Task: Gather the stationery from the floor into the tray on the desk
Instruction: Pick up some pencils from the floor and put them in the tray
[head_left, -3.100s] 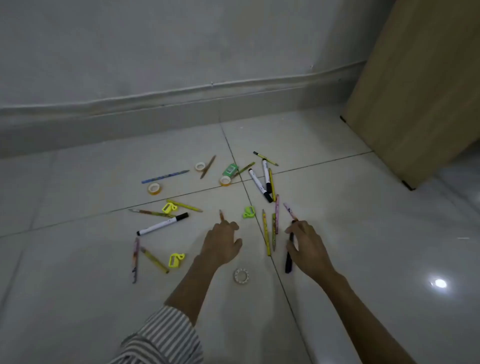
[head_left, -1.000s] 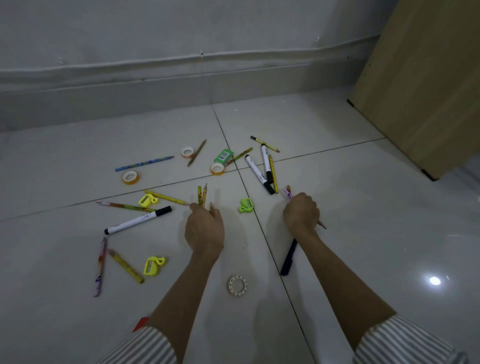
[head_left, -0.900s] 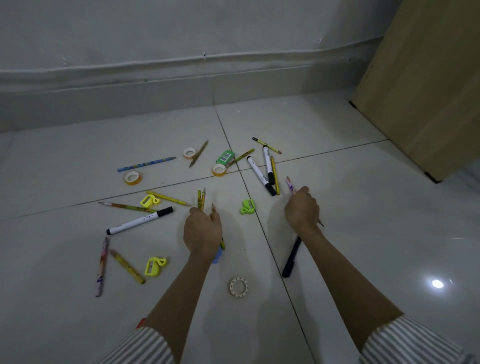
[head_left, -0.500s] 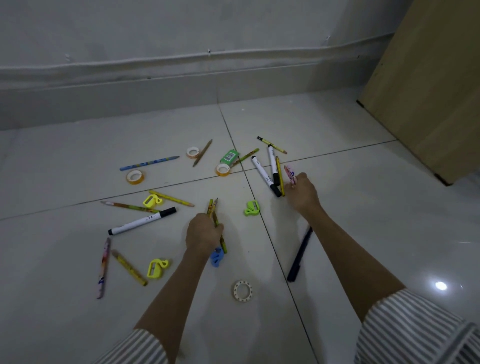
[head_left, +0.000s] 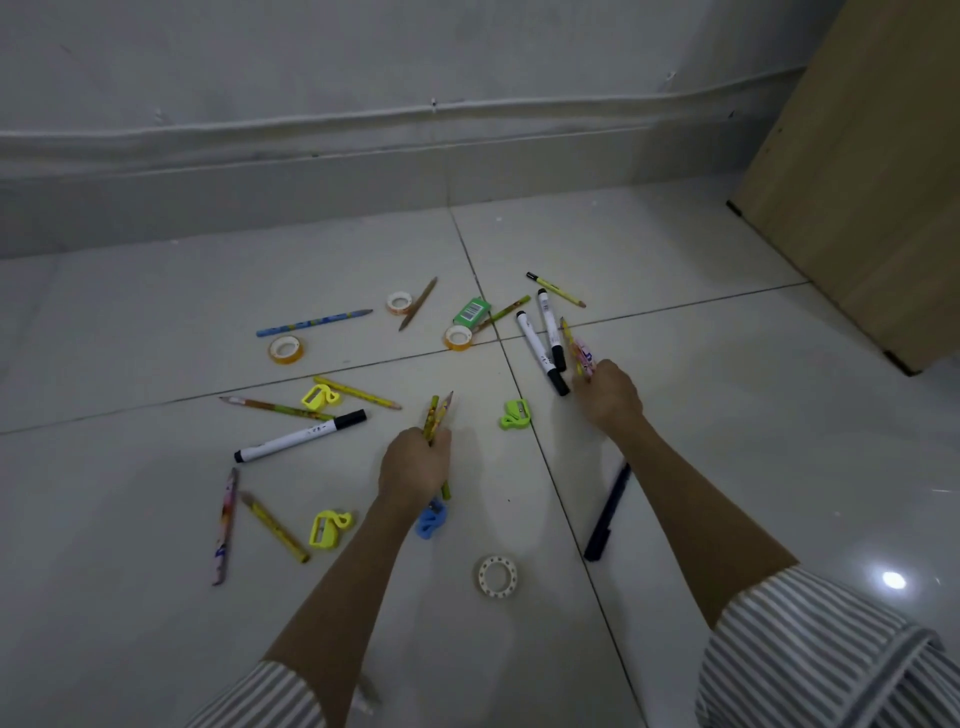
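Observation:
Stationery lies scattered on the tiled floor. My left hand (head_left: 415, 462) is shut on a bundle of yellow pencils (head_left: 438, 410), with a blue sharpener (head_left: 431, 522) just below it. My right hand (head_left: 608, 397) is shut on a pink pencil (head_left: 583, 353) and a yellow one, beside two white markers (head_left: 540, 351). A green sharpener (head_left: 514, 414) sits between my hands. A black pen (head_left: 607, 512) lies under my right forearm. A white tape roll (head_left: 497, 576) is nearer to me. The tray and the desk top are out of view.
To the left lie a white marker (head_left: 298, 436), two yellow sharpeners (head_left: 328, 527), several pencils, orange tape rolls (head_left: 285, 349) and a green eraser (head_left: 471, 310). A wooden panel (head_left: 862, 171) stands at the right. The wall skirting (head_left: 363, 171) runs along the back.
My right hand has moved forward from the black pen to the white markers, carrying the pink pencil. My left hand has closed on the yellow pencils and lifted them, uncovering the blue sharpener.

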